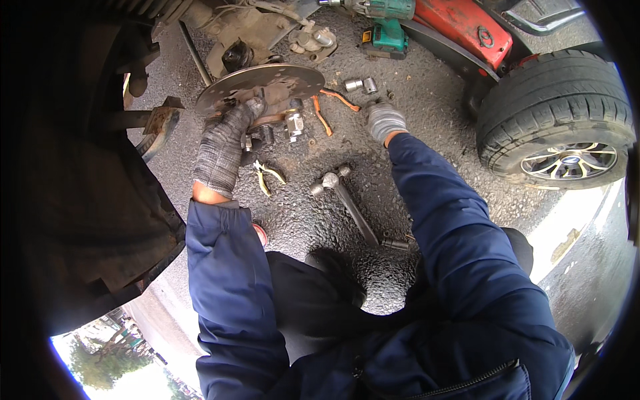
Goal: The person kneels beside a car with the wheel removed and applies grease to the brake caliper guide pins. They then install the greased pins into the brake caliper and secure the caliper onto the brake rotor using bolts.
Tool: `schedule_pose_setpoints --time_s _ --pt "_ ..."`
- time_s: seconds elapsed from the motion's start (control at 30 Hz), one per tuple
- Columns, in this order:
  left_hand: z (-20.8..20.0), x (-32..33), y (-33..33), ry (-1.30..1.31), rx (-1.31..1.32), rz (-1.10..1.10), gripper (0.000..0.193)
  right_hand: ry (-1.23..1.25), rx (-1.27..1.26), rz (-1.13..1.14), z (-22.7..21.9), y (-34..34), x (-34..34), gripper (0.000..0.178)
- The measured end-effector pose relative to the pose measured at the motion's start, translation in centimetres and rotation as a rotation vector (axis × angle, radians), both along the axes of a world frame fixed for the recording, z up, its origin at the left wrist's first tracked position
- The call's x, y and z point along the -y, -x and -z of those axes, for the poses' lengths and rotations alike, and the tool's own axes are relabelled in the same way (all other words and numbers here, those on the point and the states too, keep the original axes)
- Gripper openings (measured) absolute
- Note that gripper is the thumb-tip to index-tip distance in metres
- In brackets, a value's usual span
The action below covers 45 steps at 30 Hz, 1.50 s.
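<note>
My left hand (233, 127), in a grey knit glove, is closed at the near face of a rusty brake disc (293, 79), its thumb by the disc's centre and its other fingers partly hidden. My right hand (385, 121), gloved too, is low over the asphalt with its fingers curled together; whatever is in them is hidden. Just left of it, the tip of an orange handle (343, 100) nearly meets the glove. Two steel sockets (361, 85) lie just beyond. Below the disc, a shiny metal fitting (294, 125) stands near my left hand.
Pliers with pale handles (269, 179) and a ball-peen hammer (347, 203) lie before my knees, another socket (395, 244) by the hammer's handle. A green cordless power tool (387, 33) and red jack (463, 30) are at the back. A wheel (557, 120) lies right; dark bodywork (100, 220) is left.
</note>
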<state>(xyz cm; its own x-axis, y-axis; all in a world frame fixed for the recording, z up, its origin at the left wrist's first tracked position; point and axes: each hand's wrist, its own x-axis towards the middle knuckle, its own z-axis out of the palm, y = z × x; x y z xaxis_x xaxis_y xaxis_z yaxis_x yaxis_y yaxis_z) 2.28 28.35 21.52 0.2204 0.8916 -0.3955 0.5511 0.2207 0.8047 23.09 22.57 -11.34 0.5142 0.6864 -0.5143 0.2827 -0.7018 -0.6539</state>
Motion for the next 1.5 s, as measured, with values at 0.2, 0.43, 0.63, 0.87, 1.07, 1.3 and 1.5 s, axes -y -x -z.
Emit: schedule_pose_setpoints --time_s 0.2,0.43,0.63,0.87,1.07,1.3,1.5 --pt "0.6 -0.7 0.4 0.058 0.075 -0.016 0.036 -0.151 -0.418 0.059 -3.1 -3.3 2.5 0.021" --pt "1.5 -0.9 0.6 0.010 0.264 0.039 0.030 -0.318 -0.833 0.169 -10.6 -3.8 3.3 0.020" --pt "1.5 -1.1 0.9 0.002 0.184 0.050 0.046 -0.501 -0.818 0.046 -18.1 -3.3 1.4 0.021" --pt "3.5 -2.0 1.1 -0.150 0.061 0.051 0.042 -0.652 -0.411 -0.250 -32.8 -1.3 -4.5 0.032" --pt "2.9 -2.2 1.2 -0.152 -0.126 0.169 0.066 -0.472 0.405 -0.751 -37.2 1.3 -9.4 0.036" --pt "1.5 -1.5 1.4 -0.159 -0.136 0.268 0.088 -0.316 0.969 -1.131 -32.8 2.1 -14.7 0.034" --pt "1.5 -2.2 1.2 -0.087 -0.341 0.210 0.109 -0.459 0.458 -0.725 -34.5 1.7 -13.0 0.033"
